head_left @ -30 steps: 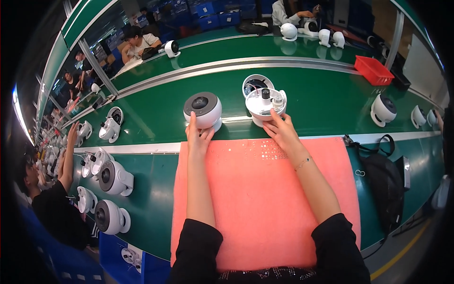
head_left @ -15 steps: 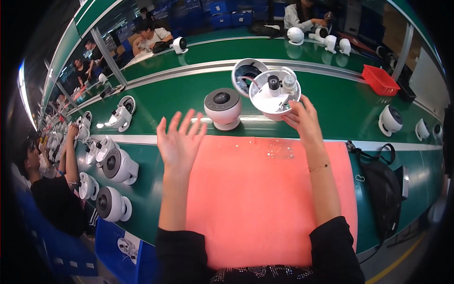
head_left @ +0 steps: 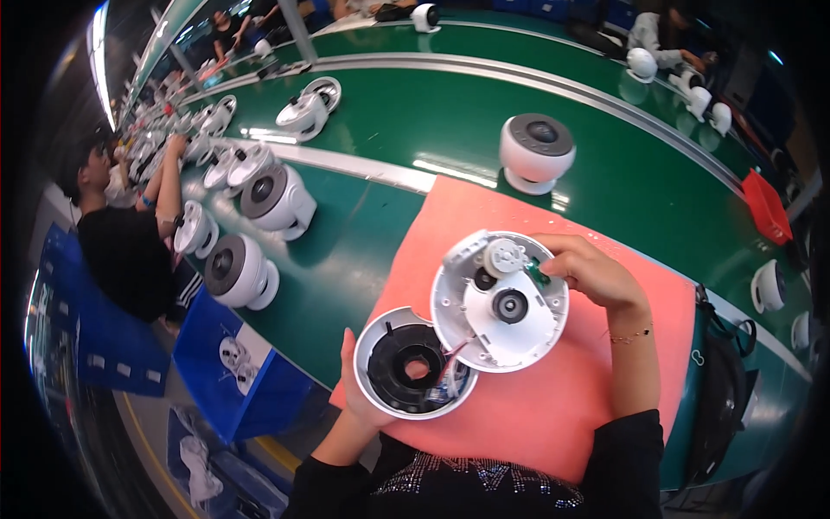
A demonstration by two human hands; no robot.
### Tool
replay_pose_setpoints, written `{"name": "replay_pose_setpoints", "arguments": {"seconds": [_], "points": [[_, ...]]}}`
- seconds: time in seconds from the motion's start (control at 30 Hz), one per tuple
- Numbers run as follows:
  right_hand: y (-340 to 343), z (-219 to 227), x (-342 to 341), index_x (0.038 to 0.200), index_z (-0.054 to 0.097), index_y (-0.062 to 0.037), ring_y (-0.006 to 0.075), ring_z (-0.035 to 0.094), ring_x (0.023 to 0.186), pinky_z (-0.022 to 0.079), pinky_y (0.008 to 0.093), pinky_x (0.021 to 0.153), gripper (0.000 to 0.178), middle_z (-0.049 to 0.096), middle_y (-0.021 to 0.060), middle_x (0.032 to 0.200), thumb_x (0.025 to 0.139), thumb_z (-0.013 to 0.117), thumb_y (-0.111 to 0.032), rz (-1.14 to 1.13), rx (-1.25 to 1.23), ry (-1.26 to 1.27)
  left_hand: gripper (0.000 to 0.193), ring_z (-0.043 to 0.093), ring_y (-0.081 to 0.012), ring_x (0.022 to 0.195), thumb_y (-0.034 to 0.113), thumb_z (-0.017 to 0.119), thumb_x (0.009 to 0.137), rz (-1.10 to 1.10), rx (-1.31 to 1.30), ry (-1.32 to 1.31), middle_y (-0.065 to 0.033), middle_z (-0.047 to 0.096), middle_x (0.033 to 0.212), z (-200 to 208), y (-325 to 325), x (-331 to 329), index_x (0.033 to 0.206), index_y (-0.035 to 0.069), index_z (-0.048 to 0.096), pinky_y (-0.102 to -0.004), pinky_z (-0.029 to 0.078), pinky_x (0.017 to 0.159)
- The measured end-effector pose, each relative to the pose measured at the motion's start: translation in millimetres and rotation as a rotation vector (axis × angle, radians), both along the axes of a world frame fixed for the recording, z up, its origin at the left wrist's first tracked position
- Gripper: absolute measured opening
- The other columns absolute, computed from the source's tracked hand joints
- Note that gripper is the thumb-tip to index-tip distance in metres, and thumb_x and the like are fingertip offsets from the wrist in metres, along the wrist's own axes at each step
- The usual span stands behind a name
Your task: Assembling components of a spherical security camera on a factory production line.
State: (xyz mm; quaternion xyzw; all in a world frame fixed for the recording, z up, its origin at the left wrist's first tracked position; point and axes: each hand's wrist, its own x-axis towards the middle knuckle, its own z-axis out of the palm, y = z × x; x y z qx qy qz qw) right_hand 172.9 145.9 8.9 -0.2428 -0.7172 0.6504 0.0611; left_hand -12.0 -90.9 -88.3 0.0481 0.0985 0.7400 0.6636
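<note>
Above the pink mat (head_left: 411, 272), I hold the two opened halves of a round white camera housing. My right hand (head_left: 601, 275) grips the rim of the half with the white inner plate (head_left: 488, 324), which carries a round white motor (head_left: 504, 257), a dark lens-like part and a green circuit board. My left hand (head_left: 359, 398) is wrapped round the outside of the other half, a bowl-shaped shell with a black inner ring (head_left: 399, 368). Thin wires (head_left: 456, 355) run between the halves, whose edges overlap. Some of my left fingers are hidden behind the shell.
An assembled white camera (head_left: 536, 151) stands on the green surface beyond the mat. Several cameras and opened shells (head_left: 268, 203) line the left side, near a co-worker (head_left: 125, 225). A blue bin (head_left: 212, 381) sits lower left, a black bag (head_left: 722, 406) right, a red tray (head_left: 765, 208) far right.
The opened camera housing has come from over the far green surface to close above the mat. My left hand, empty and spread before, now holds one half. The view has turned left.
</note>
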Motion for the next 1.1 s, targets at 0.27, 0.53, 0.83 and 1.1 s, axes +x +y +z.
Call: {"name": "replay_pose_setpoints", "arguments": {"seconds": [0.27,0.53,0.83,1.1], "points": [[-11,-33,-17,0.119,0.052,-0.0065,0.0094,0.049,0.071,0.043,0.024,0.062,0.038,0.056,0.0018,0.088,0.084,0.044,-0.017,0.238,0.078,-0.283,0.077,0.047,-0.0282,0.115,0.047,0.054,0.07,0.273,-0.213,0.422,-0.0191,0.044,0.125,-13,-44,-11,0.128,0.005,0.029,-0.0366,0.043,0.092],[-17,-33,-24,0.114,0.054,-0.0005,0.0172,0.054,0.064,0.045,0.0302,0.065,0.037,0.059,0.0115,0.076,0.084,0.041,-0.016,0.356,0.285,-0.223,0.073,0.041,-0.0244,0.121,0.045,0.05,0.083,-0.104,-0.146,0.606,-0.0153,0.031,0.136,-34,-45,-21,0.136,0.003,0.02,-0.0356,0.044,0.093],[-4,-42,-18,0.107,0.057,0.0013,0.0262,0.059,0.07,0.046,0.0351,0.069,0.033,0.062,0.0172,0.081,0.084,0.043,-0.019,0.311,0.427,-0.238,0.056,0.043,-0.0157,0.116,0.007,0.055,0.081,-0.148,-0.456,0.666,-0.0085,0.037,0.129,-22,-22,-9,0.129,0.008,0.028,-0.0279,0.038,0.094],[-73,-18,-35,0.099,0.057,-0.0019,0.03,0.057,0.085,0.046,0.0401,0.077,0.038,0.058,0.0139,0.096,0.074,0.064,-0.03,-0.193,1.043,0.065,0.073,0.039,-0.0169,0.12,-0.006,0.053,0.071,-0.078,-0.42,0.794,-0.0085,0.035,0.13,-3,-47,-8,0.136,0.008,0.024,-0.0284,0.035,0.098]]}}
